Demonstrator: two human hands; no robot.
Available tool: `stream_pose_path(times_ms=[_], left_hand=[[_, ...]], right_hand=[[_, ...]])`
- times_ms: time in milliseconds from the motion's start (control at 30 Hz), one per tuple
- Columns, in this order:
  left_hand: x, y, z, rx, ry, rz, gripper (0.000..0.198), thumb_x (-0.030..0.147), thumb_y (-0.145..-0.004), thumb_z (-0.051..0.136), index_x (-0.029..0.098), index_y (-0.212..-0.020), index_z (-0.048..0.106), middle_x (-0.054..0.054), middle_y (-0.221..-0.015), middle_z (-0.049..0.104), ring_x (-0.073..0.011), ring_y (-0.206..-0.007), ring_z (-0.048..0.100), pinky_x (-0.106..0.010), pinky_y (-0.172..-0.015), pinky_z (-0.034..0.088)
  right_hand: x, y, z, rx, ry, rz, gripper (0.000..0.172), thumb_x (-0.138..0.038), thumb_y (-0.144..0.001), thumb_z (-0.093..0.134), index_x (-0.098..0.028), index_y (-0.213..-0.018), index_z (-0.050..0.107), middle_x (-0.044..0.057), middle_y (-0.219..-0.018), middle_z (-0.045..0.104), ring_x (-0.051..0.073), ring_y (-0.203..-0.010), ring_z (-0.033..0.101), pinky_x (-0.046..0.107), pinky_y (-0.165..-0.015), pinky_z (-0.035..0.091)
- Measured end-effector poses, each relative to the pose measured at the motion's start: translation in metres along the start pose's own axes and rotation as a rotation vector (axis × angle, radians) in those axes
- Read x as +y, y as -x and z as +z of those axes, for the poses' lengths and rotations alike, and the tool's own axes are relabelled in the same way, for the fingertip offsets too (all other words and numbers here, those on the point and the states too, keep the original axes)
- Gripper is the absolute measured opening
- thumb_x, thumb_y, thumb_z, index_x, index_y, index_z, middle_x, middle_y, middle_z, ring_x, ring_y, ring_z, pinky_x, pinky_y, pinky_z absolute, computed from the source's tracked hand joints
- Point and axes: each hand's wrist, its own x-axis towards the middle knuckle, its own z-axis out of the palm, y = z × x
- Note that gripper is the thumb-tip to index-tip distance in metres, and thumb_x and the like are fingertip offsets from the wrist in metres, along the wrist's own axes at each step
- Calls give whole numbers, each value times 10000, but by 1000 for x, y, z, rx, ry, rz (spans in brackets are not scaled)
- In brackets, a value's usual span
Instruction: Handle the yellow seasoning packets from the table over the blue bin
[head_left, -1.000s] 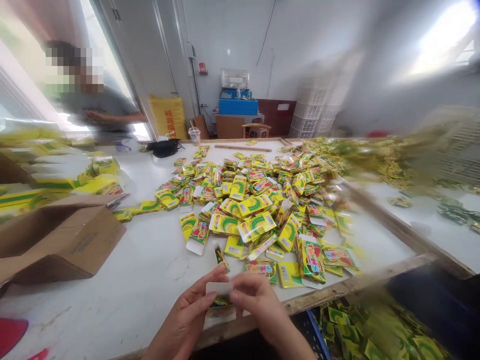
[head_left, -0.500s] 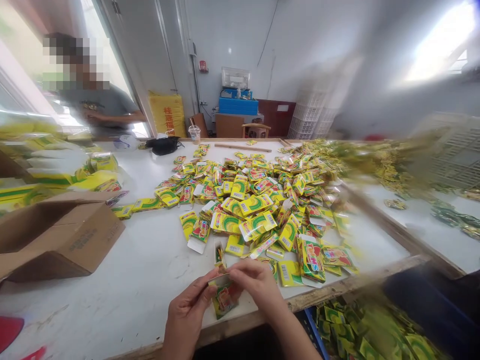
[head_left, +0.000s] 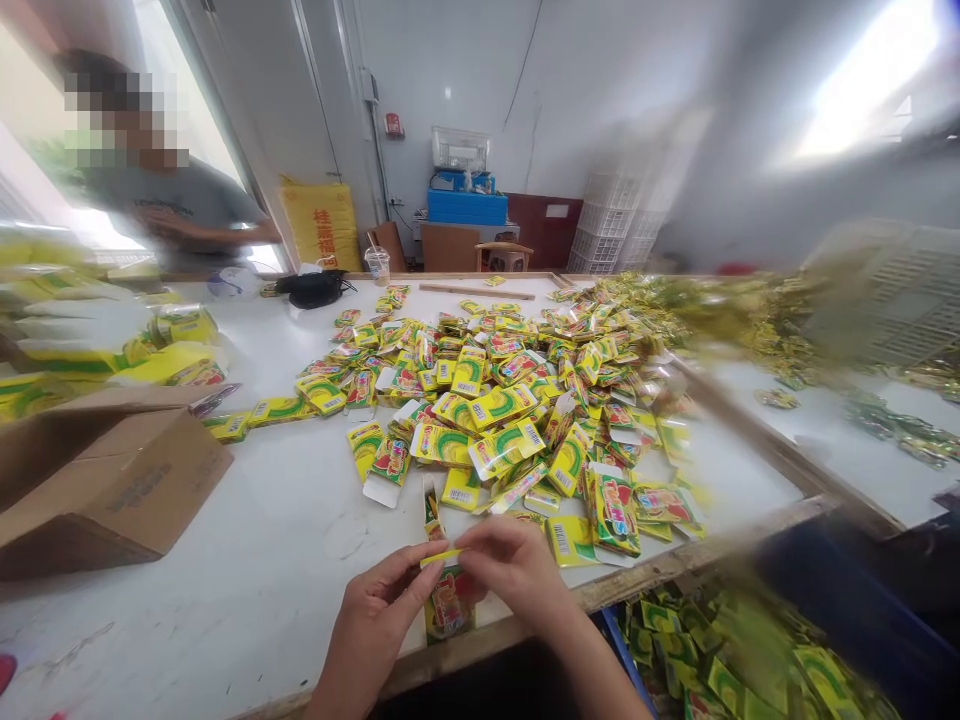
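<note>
A: Where's the small printed box [head_left: 450,608]?

B: Over the near edge of the table [head_left: 300,590], top end up, logo side toward the camera. Left hand [head_left: 379,605] pinches its upper left corner, thumb in front. Right hand [head_left: 510,565] grips the upper right side with the fingertips. Both are on it.

A: Contents?

B: Can't tell. Front panel covers the inside; a yellow top strip shows between the hands.

A: Other containers?

B: Open-ended box [head_left: 431,515] just beyond the fingers, narrow dark contents, too small to identify. Brown carton [head_left: 161,490] at left, flaps spread, interior only partly visible. Blue bin [head_left: 619,640] below the table at right, holding lots of yellow-green packs [head_left: 679,635]. White crates [head_left: 604,225] stacked at the back, contents unreadable.

A: What's in the way?

B: Loose pile [head_left: 495,400] of similar boxes takes the table's middle, several with white flaps out; its near fringe reaches close to the right hand. Carton partly hides the yellow stack [head_left: 105,345] behind it. Wooden edging [head_left: 675,562] runs along the near side. Far side: cup [head_left: 377,262] near a black item [head_left: 313,288]. Co-worker [head_left: 202,205] at far left, blurred.
</note>
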Motion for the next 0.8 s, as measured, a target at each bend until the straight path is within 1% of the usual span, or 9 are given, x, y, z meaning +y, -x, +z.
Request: stream_pose_path(times_ms=[100,233,300,367,533,633,700,733,800], left_hand=[[3,-1,-2,-48,-153,138,294,299,-880,630,289,-1164,706,-27,-1207,713,-251,-1100,657,-352,-986,514],[-3,3,-5,-82,-326,345,380,244,-891,596,322,-1261,637,-23,-1291,662,-267,-1155,628,-371,-1004,502],[-9,5,-7,-48,-353,350,455,231,-874,622,339,-1315,584,-15,-1272,675,-258,-1128,650,-358,-984,520],[-13,5,-9,-33,-362,349,469,220,-860,644,350,-1308,587,-9,-1239,695,-249,-1095,669,-349,-969,531],[-9,8,-7,-110,-340,426,337,174,-892,596,341,-1171,684,-18,-1178,712,-234,-1078,664,-347,-940,541],[-4,14,-6,-134,-345,450,326,164,-901,578,329,-1161,685,-39,-1176,698,-236,-1069,655,-346,-906,548],[-1,17,-8,-88,-401,474,344,190,-893,589,325,-1201,659,-47,-1195,681,-248,-1093,634,-361,-936,524],[0,17,-9,-21,-438,465,347,213,-892,589,320,-1218,643,-50,-1204,670,-254,-1095,627,-373,-952,508],[3,10,-9,194,-490,394,371,296,-874,612,295,-1244,598,-64,-1202,652,-267,-1068,626,-405,-943,499]], right_hand=[[-4,2,-6,-9,123,-68,191,-357,-811,711,-166,-820,720,-6,-626,643,148,-545,644,231,-516,491],[-13,7,-12,-23,331,-229,189,-347,-753,787,-210,-864,718,-34,-686,602,121,-592,582,231,-586,460],[-14,9,-11,-16,391,-279,199,-313,-748,800,-231,-911,720,-34,-733,601,119,-618,564,236,-620,454],[-11,13,-10,-17,409,-328,156,-274,-800,758,-255,-953,729,-12,-818,619,135,-697,587,251,-680,467],[10,23,1,55,401,-442,127,-234,-879,661,-274,-969,742,39,-940,627,186,-888,605,306,-801,484],[16,27,13,110,377,-443,146,-209,-887,631,-277,-965,733,50,-1026,640,204,-961,604,340,-865,482],[10,32,11,143,322,-402,123,-220,-869,650,-277,-946,728,45,-1019,670,218,-972,620,352,-879,490],[5,38,2,182,304,-371,113,-236,-864,655,-281,-939,726,46,-1007,685,227,-973,629,362,-881,494],[-9,58,-35,303,335,-282,114,-282,-860,652,-292,-947,726,66,-1005,703,258,-981,641,396,-873,497]])
